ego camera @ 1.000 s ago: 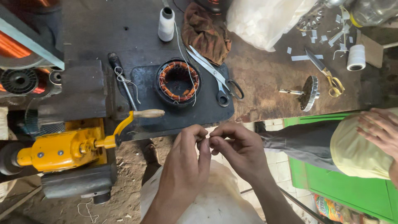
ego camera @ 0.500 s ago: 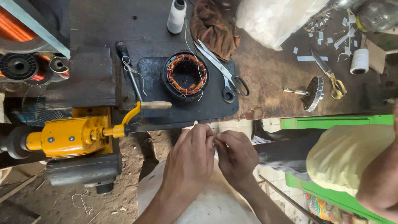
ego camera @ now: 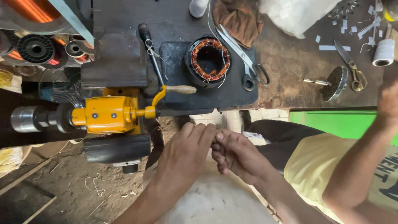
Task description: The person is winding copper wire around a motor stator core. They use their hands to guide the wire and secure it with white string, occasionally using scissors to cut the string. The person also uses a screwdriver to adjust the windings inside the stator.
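Closest in, the left hand (ego camera: 184,155) and the right hand (ego camera: 236,155) meet in front of the person's lap, below the edge of the bench. Both are curled nearly closed, fingertips bunched and touching each other; whatever they pinch is too small and hidden to tell. A thin white thread (ego camera: 215,29) runs on the bench above, but whether it reaches the fingers cannot be seen.

To the right, another person in a pale yellow shirt (ego camera: 319,166) leans in, a bare forearm (ego camera: 360,166) crossing toward the bench.

Just beyond the hands, at the left, a yellow metal hand winder (ego camera: 105,115) sits clamped to the bench, with a curved yellow crank and a smooth wooden handle (ego camera: 180,89) pointing right.

Farther on, a dark rubbery mat (ego camera: 232,93) lies on the worn, stained bench (ego camera: 290,79). On it stands a round motor stator (ego camera: 208,60), a dark ring lined with coppery wire coils. Just beside it on the right lie long steel scissors (ego camera: 244,62) with black loops. A black-handled screwdriver (ego camera: 150,49) lies left of the mat.

Farthest off are a crumpled brown rag (ego camera: 238,18), a white plastic bag (ego camera: 296,14), a second pair of scissors (ego camera: 350,66) with brassy handles, a white spool (ego camera: 383,52), and at far left spools of copper wire (ego camera: 37,47).
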